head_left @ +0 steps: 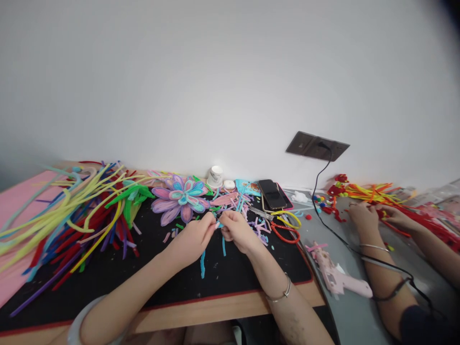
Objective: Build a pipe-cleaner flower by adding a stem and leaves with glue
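Both my hands meet over the front middle of the black mat. My left hand pinches one side of a blue pipe cleaner, whose end hangs below the fingers. On its other side my right hand has its fingers closed around the same small blue piece. A pale pinkish-white bit shows between the fingertips; its shape is too small to make out. Just behind my left hand lies a large pipe-cleaner flower with purple, pink and blue petals. Short pipe-cleaner scraps are scattered behind my right hand.
Long pipe cleaners heap at left. Red-handled scissors, a phone and a paper cup stand or lie behind. A pink glue gun with a black cord lies at right, near a co-worker's hands.
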`<state>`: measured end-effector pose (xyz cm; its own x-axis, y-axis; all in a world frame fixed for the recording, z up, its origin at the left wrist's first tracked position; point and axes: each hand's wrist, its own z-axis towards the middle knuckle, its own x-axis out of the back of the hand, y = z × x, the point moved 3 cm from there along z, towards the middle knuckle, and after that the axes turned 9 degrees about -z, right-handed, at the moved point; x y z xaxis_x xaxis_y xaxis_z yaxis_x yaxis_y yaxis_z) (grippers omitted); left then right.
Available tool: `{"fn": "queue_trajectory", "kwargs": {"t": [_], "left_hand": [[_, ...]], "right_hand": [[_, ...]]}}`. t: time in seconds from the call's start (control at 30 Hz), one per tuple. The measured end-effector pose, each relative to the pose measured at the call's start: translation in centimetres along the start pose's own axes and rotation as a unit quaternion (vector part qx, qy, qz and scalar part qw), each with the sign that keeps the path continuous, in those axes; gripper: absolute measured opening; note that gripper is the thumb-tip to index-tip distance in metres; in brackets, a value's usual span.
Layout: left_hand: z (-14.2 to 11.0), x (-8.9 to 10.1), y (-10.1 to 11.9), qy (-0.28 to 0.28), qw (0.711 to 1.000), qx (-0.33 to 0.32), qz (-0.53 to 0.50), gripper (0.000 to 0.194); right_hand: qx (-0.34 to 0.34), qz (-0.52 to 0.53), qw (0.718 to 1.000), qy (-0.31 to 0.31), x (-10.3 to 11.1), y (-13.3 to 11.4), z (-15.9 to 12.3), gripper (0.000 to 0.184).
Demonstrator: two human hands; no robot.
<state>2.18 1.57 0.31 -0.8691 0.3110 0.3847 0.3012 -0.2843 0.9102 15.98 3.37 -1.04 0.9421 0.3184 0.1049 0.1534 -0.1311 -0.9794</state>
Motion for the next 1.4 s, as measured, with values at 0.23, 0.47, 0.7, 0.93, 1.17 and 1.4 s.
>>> {"fn": "queue_trajectory", "kwargs": {"t": [0.23, 0.47, 0.7, 0.93, 1.17, 1.4], "left_hand": [[0.2, 0.8, -1.2, -0.090, 0.890, 0.210, -0.394, 0.034], [-0.3, 1.0, -1.1, -0.168, 0.834, 0.269, -0.451, 0.035], [-0.1, 0.2, -1.0, -0.116, 0.896, 0.208, -0.374, 0.035], [0.1, 0.9, 0.0, -0.019, 0.997, 0.013, -0.071, 0.026], [0.3, 0.7, -0.1, -0.014, 0.999, -0.035, 0.025, 0.026], [0.3, 0.9, -1.4, -0.068, 0.900, 0.203, -0.378, 0.033]], "right_hand": [[0.204, -0.085, 0.975, -0.016, 1.5, -2.5, -1.0, 0.025], [0.295, -0.290, 0.910, 0.033, 1.0, -2.6, -1.6, 0.006], [0.290, -0.339, 0.893, 0.049, 0.8, -2.9, -1.5, 0.020], [0.210, -0.251, 0.943, 0.060, 0.9, -2.2, -0.9, 0.023], [-0.004, 0.017, 0.998, -0.067, 0.1, -0.5, -0.4, 0.032], [0.239, -0.187, 0.953, -0.027, 0.9, -2.2, -1.0, 0.018]]}}
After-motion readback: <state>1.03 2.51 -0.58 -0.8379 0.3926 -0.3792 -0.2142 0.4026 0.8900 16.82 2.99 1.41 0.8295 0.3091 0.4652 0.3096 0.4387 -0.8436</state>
